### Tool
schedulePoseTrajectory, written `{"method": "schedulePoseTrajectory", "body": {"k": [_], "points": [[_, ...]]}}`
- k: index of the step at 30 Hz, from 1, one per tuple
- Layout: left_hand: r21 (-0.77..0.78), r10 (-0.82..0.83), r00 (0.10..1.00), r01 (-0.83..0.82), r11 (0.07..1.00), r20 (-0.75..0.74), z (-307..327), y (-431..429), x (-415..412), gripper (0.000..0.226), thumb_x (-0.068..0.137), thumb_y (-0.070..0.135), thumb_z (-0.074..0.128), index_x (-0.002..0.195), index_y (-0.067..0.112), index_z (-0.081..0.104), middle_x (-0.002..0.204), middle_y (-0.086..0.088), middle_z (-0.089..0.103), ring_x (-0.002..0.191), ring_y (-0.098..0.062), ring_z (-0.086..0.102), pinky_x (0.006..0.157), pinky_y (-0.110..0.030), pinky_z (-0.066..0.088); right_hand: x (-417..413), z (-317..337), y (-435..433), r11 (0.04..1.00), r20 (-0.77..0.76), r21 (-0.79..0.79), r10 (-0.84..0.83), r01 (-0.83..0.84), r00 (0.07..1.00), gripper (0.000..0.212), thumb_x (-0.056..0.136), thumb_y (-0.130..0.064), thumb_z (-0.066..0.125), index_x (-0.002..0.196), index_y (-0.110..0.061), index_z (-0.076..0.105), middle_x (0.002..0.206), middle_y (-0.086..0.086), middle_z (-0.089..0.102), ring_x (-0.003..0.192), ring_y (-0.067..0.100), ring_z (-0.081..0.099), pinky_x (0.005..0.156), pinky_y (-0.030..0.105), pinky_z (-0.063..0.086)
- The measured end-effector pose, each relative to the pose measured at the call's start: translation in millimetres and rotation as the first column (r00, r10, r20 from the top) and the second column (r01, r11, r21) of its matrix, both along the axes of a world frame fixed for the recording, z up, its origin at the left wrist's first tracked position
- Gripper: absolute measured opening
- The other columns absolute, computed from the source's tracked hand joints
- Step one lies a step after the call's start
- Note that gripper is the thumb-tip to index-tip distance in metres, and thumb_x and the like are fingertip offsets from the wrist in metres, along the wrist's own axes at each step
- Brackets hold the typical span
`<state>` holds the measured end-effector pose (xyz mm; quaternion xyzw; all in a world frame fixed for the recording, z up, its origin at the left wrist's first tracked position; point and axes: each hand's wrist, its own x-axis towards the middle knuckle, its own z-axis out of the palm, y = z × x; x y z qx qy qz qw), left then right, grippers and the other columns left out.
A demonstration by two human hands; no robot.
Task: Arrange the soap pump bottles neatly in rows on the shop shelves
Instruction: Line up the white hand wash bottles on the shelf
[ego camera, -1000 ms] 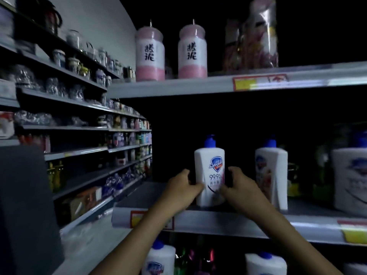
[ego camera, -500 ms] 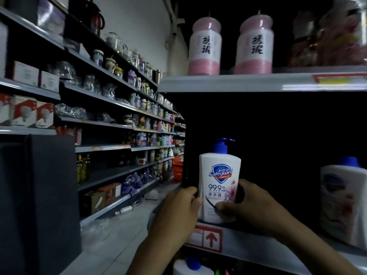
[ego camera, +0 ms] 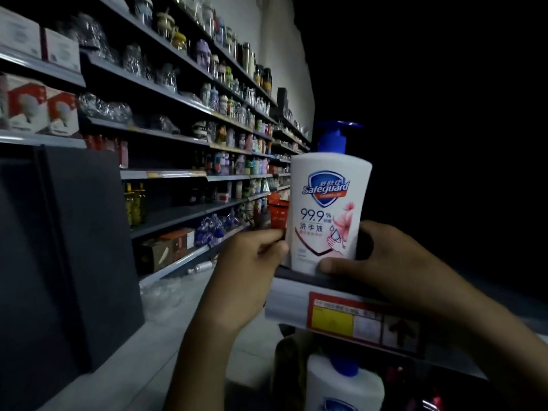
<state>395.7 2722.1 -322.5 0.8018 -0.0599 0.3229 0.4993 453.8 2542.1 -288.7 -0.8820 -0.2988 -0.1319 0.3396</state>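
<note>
So the soap bottle (ego camera: 329, 212) is standing upright right at the front left corner of the shelf (ego camera: 292, 287), base pretty much on the lip, label facing out. The left grip (ego camera: 250, 262) is curled against its left side low down. The right grip (ego camera: 385, 256) is wrapped round the lower right, thumb across the bottom front edge. So both are grasping the bottle, neither one loose.

What worries me: it's so near the corner that if one side lets off first, or pushes harder than the other, the base could slide over the lip and drop. It'd probably land on the other bottle (ego camera: 344, 384) on the shelf below. It's also tall, with a chunky blue pump (ego camera: 338, 134) on top, and it's held only near the bottom, so a small nudge might tip it. The back of the shelf is pitch dark and I can't tell what's in there, so shoving it back blind could knock something over. I'd ease it inward before releasing.
</note>
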Motion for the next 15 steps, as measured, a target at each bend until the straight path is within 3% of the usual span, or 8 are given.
{"method": "schedulePoseTrajectory", "body": {"k": [4,8,10,12,15], "points": [[-0.127,-0.021,1.0,0.022,0.992,0.01,-5,-6,-6,0.029,0.099,0.018,0.046,0.093,0.026,0.074,0.092,0.013,0.074,0.091,-0.006,0.067,0.088,-0.035,0.053,-2,0,-3,0.998,-0.028,0.015,0.058,-0.058,0.998,0.047,0.07,-0.051,0.076,0.112,-0.037,0.06,0.104,-0.021,0.067,0.087,-0.007,0.062,0.068,0.012,0.045],[-0.205,0.054,0.998,-0.046,0.978,0.032,-9,-13,-20,0.032,0.099,0.022,0.045,0.087,0.022,0.074,0.087,0.005,0.073,0.088,-0.013,0.067,0.085,-0.034,0.052,-8,-1,-3,0.992,-0.031,0.008,0.128,-0.128,0.991,0.043,0.072,-0.051,0.074,0.111,-0.04,0.059,0.101,-0.022,0.066,0.087,-0.007,0.062,0.069,0.013,0.046],[-0.147,0.135,0.989,-0.126,0.981,0.053,-6,-30,-37,0.032,0.099,0.023,0.045,0.083,0.021,0.073,0.082,0.007,0.071,0.08,-0.007,0.065,0.073,-0.022,0.05,-28,0,-15,0.984,-0.067,0.046,0.178,-0.175,0.982,0.038,0.077,-0.049,0.071,0.111,-0.041,0.056,0.102,-0.02,0.066,0.088,-0.004,0.064,0.073,0.017,0.05],[-0.096,0.186,0.979,-0.178,0.979,0.079,-7,-34,-32,0.032,0.099,0.023,0.044,0.08,0.014,0.069,0.076,0.003,0.068,0.073,-0.011,0.062,0.063,-0.023,0.047,-26,1,-14,0.983,-0.051,0.061,0.179,-0.175,0.983,0.034,0.081,-0.046,0.068,0.112,-0.04,0.055,0.104,-0.02,0.064,0.088,-0.004,0.062,0.08,0.021,0.051],[-0.085,0.24,0.967,-0.233,0.969,0.088,-13,-32,-22,0.033,0.1,0.021,0.043,0.074,0.007,0.059,0.068,-0.003,0.061,0.063,-0.014,0.055,0.053,-0.019,0.037,-22,6,-6,0.986,0.004,0.036,0.16,-0.16,0.987,0.04,0.08,-0.046,0.069,0.117,-0.034,0.058,0.108,-0.017,0.064,0.085,-0.007,0.057,0.073,0.01,0.043]]}}
